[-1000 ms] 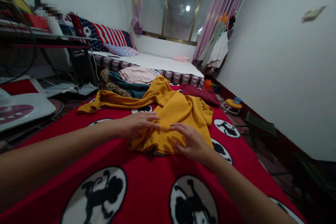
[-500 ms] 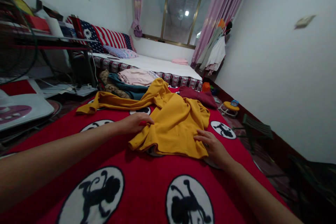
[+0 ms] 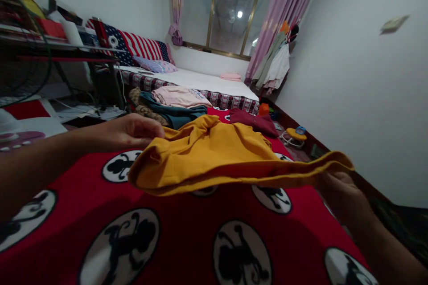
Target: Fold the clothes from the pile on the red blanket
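Observation:
A mustard-yellow garment (image 3: 214,156) is stretched out above a red blanket (image 3: 174,227) printed with white circles and black figures. My left hand (image 3: 130,131) pinches the garment's left edge, fingers closed on the cloth. At the far right my right hand (image 3: 337,189) grips the other edge, its fingers curled under the fabric. The near hem hangs in the air between both hands, while the far part of the garment still rests on the blanket.
Folded clothes, pink (image 3: 179,95) on teal (image 3: 177,113), lie beyond the garment, with a maroon cloth (image 3: 254,120) to their right. A bed (image 3: 203,82) stands under the window. A white fan base (image 3: 23,127) and shelves are at the left; a yellow stool (image 3: 294,133) is by the right wall.
Both hands moved apart from the garment's middle to its edges, closed on the cloth and lifted it off the blanket, pulling it wide and toward me.

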`<move>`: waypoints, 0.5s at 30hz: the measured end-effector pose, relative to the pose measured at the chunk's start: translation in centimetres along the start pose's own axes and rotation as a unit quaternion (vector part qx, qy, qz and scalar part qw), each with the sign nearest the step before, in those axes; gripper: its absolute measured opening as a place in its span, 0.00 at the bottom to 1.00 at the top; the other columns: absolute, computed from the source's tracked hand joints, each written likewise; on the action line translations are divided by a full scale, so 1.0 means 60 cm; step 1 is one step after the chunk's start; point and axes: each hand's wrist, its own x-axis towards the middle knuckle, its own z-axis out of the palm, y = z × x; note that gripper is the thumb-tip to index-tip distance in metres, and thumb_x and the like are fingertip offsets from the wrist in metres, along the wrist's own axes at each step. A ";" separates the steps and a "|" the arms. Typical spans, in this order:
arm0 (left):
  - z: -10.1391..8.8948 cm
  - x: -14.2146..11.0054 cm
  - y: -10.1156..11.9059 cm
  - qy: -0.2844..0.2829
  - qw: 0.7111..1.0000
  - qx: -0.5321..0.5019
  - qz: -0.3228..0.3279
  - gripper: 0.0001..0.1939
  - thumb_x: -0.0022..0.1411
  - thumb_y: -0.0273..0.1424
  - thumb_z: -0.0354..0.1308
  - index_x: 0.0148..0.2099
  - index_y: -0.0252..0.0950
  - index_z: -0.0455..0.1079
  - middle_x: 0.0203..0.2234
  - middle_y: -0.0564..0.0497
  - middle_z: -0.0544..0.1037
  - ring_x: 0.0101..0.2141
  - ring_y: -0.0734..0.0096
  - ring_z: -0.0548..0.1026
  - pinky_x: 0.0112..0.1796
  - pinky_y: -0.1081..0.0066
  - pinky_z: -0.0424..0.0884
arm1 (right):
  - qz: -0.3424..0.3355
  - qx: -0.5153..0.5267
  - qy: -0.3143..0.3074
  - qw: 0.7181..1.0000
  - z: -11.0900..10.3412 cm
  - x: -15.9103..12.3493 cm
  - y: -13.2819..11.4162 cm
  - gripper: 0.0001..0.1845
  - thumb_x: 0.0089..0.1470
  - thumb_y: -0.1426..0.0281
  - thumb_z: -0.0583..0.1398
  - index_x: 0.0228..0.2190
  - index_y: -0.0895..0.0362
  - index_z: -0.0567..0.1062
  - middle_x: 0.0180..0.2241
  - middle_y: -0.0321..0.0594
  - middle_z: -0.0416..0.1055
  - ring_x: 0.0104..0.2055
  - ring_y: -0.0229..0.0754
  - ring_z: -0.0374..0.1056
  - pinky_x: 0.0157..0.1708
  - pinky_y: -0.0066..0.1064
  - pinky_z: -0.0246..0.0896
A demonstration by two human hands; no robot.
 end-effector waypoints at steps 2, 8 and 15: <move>0.010 -0.019 -0.006 -0.079 0.996 0.028 -0.037 0.11 0.51 0.37 0.60 0.31 0.34 0.74 0.25 0.53 0.76 0.28 0.71 0.71 0.31 0.76 0.68 | 0.077 0.051 -0.106 0.990 0.017 -0.024 0.006 0.27 0.47 0.43 0.57 0.25 0.54 0.78 0.25 0.46 0.76 0.33 0.54 0.74 0.33 0.43 0.70; 0.057 0.002 -0.045 -0.266 0.944 0.165 -0.107 0.12 0.50 0.26 0.55 0.34 0.39 0.79 0.23 0.52 0.78 0.25 0.67 0.74 0.26 0.75 0.67 | 0.202 0.101 -0.223 0.948 0.064 -0.001 0.043 0.34 0.52 0.40 0.52 0.25 0.60 0.75 0.27 0.48 0.76 0.27 0.44 0.73 0.28 0.33 0.69; 0.134 0.158 -0.075 0.086 0.949 0.298 0.052 0.23 0.54 0.39 0.61 0.52 0.38 0.73 0.48 0.44 0.74 0.49 0.57 0.71 0.52 0.63 0.65 | 0.302 0.136 0.058 0.942 0.132 0.138 0.086 0.36 0.44 0.75 0.66 0.54 0.56 0.59 0.39 0.46 0.73 0.23 0.35 0.71 0.21 0.26 0.68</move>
